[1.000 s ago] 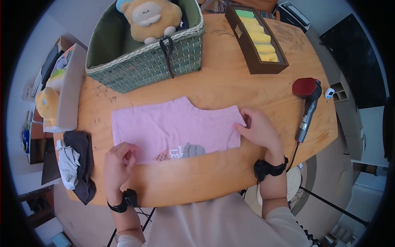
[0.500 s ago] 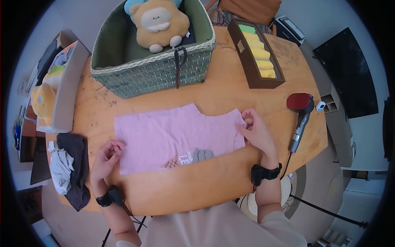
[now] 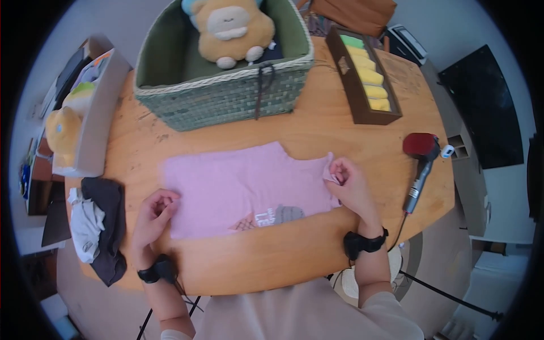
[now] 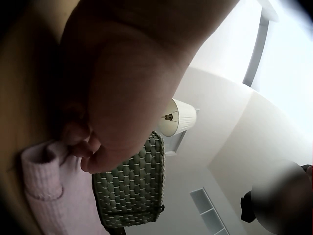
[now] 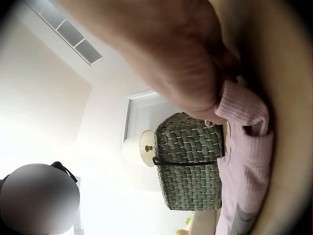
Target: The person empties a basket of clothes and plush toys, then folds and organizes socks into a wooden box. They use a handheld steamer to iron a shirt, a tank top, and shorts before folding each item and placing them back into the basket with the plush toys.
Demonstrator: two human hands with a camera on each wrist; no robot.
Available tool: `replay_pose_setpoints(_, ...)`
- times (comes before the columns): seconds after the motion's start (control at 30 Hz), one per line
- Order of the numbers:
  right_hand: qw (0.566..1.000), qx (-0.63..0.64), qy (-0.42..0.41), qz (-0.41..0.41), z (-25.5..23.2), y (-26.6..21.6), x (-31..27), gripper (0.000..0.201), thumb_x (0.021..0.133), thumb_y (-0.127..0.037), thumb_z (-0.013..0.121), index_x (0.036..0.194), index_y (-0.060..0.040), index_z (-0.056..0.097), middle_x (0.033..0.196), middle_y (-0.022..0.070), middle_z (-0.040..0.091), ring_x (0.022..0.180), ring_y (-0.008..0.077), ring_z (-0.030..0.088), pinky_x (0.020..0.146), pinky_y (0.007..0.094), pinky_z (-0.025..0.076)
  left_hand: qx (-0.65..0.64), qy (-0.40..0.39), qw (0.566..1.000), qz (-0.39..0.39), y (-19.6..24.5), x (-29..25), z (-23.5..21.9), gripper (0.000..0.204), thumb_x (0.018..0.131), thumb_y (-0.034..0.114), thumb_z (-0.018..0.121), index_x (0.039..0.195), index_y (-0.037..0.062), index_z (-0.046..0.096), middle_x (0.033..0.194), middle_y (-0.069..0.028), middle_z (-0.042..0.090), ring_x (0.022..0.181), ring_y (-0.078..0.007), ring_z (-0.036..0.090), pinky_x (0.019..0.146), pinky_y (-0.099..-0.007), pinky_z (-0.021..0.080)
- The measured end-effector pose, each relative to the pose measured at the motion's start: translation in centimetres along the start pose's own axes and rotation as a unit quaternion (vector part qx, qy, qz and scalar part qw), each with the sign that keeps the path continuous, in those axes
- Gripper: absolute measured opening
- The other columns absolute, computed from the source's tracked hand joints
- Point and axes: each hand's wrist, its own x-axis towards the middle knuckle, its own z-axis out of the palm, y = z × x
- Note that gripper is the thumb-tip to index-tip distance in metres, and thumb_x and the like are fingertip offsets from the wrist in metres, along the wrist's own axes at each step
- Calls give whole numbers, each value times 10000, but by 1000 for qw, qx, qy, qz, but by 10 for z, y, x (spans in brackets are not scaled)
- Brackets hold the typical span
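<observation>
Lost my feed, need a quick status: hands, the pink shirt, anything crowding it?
Left hand pinches the flat pink cotton shirt at its left edge. Right hand pinches its right edge. Green woven basket stands behind, apart.

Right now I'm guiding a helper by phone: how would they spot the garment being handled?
On the round wooden table, just in front of the green woven basket, lies a pink T-shirt. Unlike the dark, crumpled clothes, it's spread flat, gripped at both ends.

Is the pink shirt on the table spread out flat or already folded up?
Partly folded: the pink shirt lies flat as a narrow band, its print at the near edge; the left hand and right hand pinch its ends.
</observation>
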Motion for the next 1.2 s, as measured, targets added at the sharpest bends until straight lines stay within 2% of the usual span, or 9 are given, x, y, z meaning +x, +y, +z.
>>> replay_pose_setpoints(0.3,999,35,-18,20,7,-5,-1,138,887,-5,719,987,-2,624,696,-56,447,614,9,429,548,186,354,-32,-8,999,-10,3,2,1,143,977,36,633,1117,35,663,847,108,496,671,24,381,585,-151,326)
replay_pose_setpoints(0.4,995,-96,37,-17,7,-9,-1,197,870,-79,770,958,-1,612,677,17,527,575,108,492,543,238,400,-24,-6,1000,-10,3,2,0,145,976,34,634,1118,38,665,846,109,483,667,24,375,583,-153,321)
replay_pose_setpoints(0.47,942,-322,81,40,12,-34,-6,290,844,-183,807,915,-4,591,710,142,615,599,284,582,569,361,466,-23,-10,1000,-1,3,2,1,147,975,34,635,1119,40,665,841,109,479,667,23,373,582,-155,319)
replay_pose_setpoints(0.57,940,-317,98,76,25,-48,-15,355,813,-250,819,896,2,582,775,222,648,706,425,617,631,473,481,-24,-12,999,19,-2,3,0,151,972,29,633,1120,43,662,816,102,465,664,13,376,579,-164,316)
replay_pose_setpoints(0.67,944,-316,74,-56,29,-38,-14,280,824,-195,782,887,-8,584,782,215,656,775,432,652,655,496,480,-27,-27,999,28,4,1,0,139,975,25,624,1107,45,660,792,105,458,667,10,377,578,-167,313)
replay_pose_setpoints(0.77,974,-222,31,22,26,-40,-11,183,816,-115,735,887,-24,592,801,196,655,787,445,631,665,494,482,-27,-24,999,10,-1,1,0,112,976,25,622,1081,44,656,773,110,453,669,8,369,586,-171,307)
replay_pose_setpoints(1.0,935,-315,157,-44,17,-26,-7,146,770,30,648,863,-10,543,752,210,557,692,413,537,618,424,436,-29,-12,999,7,4,-3,4,75,978,22,626,1048,31,652,785,114,482,683,14,369,606,-163,310)
replay_pose_setpoints(1.1,957,-266,99,-63,18,-37,-10,190,775,30,651,919,-20,538,753,182,567,689,410,530,631,417,445,-30,-13,999,8,5,-2,6,72,976,19,633,1042,32,657,790,118,489,688,18,378,606,-161,314)
replay_pose_setpoints(1.2,981,-193,-6,8,19,-52,-11,224,812,-72,697,989,-56,562,924,175,663,881,408,647,724,453,504,-31,-9,999,0,6,-3,5,66,977,19,633,1035,33,659,794,117,499,690,21,383,604,-158,317)
